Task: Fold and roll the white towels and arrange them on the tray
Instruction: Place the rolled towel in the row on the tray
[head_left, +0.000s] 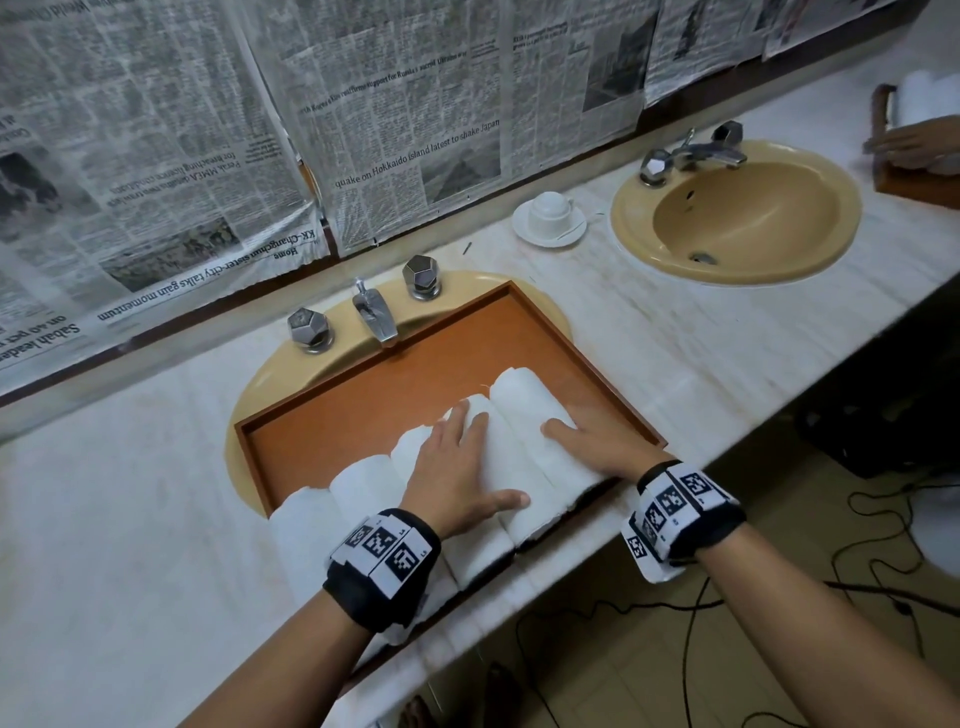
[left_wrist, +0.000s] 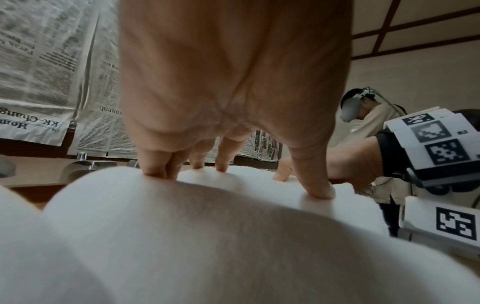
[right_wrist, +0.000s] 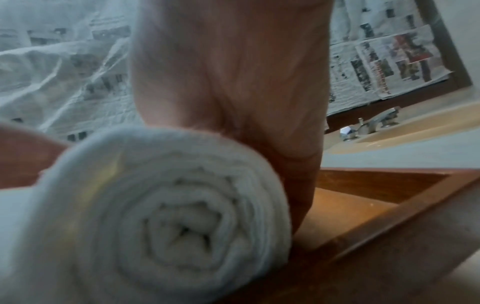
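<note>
A brown wooden tray (head_left: 374, 395) lies over a sink on the counter. Several rolled white towels (head_left: 363, 483) sit side by side along its near edge. My left hand (head_left: 457, 462) lies flat across the middle rolls, its fingers (left_wrist: 155, 164) and thumb pressing into the cloth (left_wrist: 207, 226). My right hand (head_left: 587, 441) rests with straight fingers on the right side of the rightmost roll (head_left: 524, 410). In the right wrist view that roll's spiral end (right_wrist: 168, 216) fills the foreground, with the palm (right_wrist: 233, 82) against it and the tray rim (right_wrist: 389, 216) beside it.
A faucet (head_left: 374, 317) with two knobs stands just behind the tray. To the right are a cup on a saucer (head_left: 549, 215) and a second sink (head_left: 737, 213). Another person's hand (head_left: 914, 145) works at a tray at far right. Newspaper covers the wall.
</note>
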